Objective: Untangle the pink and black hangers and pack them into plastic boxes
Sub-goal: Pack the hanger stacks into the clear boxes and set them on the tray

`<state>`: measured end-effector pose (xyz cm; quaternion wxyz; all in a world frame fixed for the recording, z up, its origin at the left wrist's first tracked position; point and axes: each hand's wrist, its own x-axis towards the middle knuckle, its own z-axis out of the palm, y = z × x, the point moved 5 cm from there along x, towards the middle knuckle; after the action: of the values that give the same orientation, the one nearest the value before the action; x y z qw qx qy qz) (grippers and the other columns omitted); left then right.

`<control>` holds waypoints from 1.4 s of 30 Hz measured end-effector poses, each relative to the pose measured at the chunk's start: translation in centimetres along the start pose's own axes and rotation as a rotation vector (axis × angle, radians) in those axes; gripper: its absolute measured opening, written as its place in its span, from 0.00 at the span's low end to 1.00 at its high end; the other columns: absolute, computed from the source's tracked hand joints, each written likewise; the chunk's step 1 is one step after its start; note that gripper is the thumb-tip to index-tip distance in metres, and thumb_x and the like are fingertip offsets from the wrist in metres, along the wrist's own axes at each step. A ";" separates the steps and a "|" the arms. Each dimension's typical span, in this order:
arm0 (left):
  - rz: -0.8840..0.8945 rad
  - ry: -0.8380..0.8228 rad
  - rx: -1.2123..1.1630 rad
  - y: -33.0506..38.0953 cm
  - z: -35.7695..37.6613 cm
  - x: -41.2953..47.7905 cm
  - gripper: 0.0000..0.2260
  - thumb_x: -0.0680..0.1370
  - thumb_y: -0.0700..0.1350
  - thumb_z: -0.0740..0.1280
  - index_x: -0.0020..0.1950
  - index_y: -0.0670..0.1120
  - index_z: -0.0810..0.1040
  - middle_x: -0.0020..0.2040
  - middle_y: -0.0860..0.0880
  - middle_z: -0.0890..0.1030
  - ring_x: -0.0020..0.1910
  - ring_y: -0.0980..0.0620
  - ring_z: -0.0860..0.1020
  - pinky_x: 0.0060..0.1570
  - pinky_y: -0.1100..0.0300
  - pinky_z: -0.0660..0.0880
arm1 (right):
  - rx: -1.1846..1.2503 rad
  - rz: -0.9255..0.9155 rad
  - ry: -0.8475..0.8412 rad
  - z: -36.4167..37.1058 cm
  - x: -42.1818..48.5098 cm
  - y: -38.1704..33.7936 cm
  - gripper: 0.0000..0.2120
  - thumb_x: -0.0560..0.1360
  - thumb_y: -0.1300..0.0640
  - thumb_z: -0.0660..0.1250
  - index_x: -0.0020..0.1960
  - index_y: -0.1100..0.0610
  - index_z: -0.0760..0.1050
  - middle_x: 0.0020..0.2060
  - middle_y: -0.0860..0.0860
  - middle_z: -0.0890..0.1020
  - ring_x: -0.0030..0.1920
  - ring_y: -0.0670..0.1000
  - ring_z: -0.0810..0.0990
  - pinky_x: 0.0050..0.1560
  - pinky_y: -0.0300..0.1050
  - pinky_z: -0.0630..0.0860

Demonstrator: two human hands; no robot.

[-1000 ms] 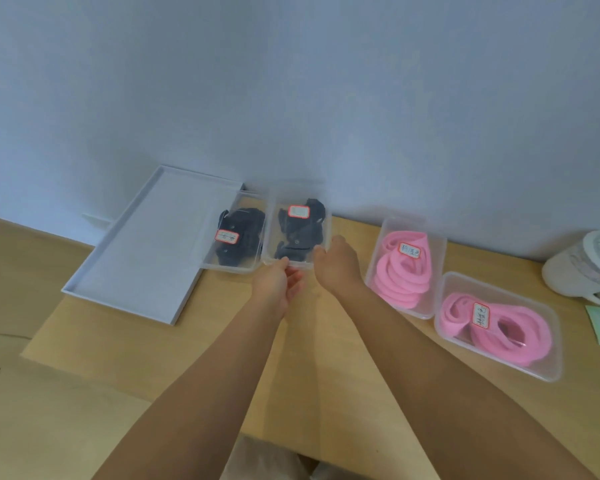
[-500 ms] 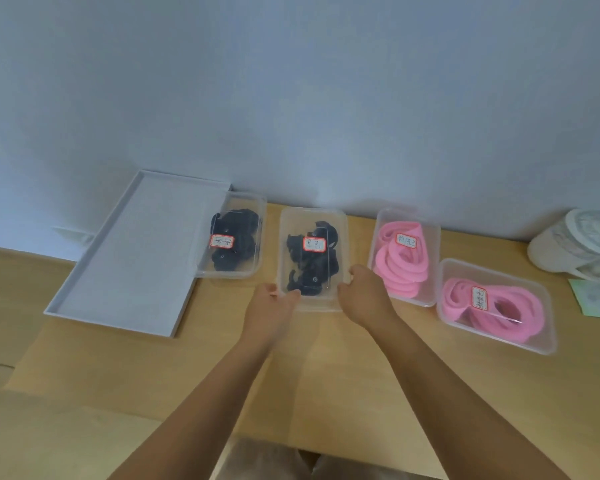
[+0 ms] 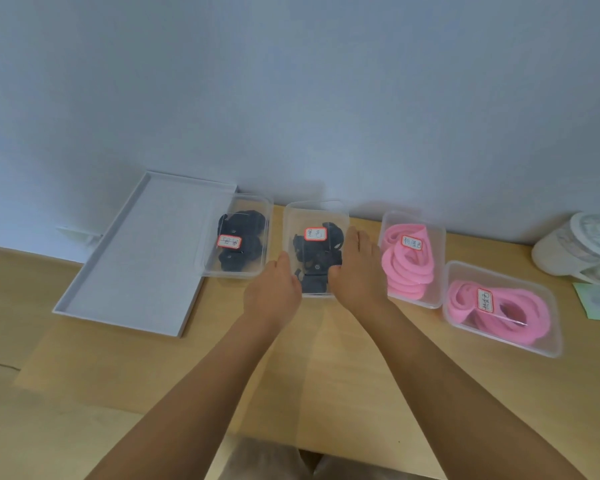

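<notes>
Item: clear box of black hangers [image 3: 315, 249], frame centre. My left hand [image 3: 272, 295] and right hand [image 3: 357, 271] flank its near end, fingers curled against both sides, clasping it.

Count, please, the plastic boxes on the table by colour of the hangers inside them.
Boxes with black hangers: 2, the left one and the one between the hands
Boxes with pink hangers: 2, one near the wall and one at the right
Total: 4
</notes>
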<state>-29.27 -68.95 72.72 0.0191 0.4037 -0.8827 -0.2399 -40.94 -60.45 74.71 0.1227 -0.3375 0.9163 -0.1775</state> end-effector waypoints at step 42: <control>0.135 -0.166 -0.082 4.3 1.3 7.4 0.16 0.80 0.48 0.60 0.66 0.42 0.67 0.59 0.42 0.77 0.55 0.42 0.76 0.51 0.53 0.71 | 0.853 0.464 0.361 -2.1 4.0 8.9 0.17 0.74 0.70 0.57 0.60 0.60 0.75 0.50 0.49 0.78 0.52 0.48 0.75 0.60 0.40 0.71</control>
<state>-37.55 -71.40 72.30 -0.0215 0.3211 -0.8959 -0.3063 -49.79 -56.27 72.55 0.1255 -0.0094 0.8198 -0.5587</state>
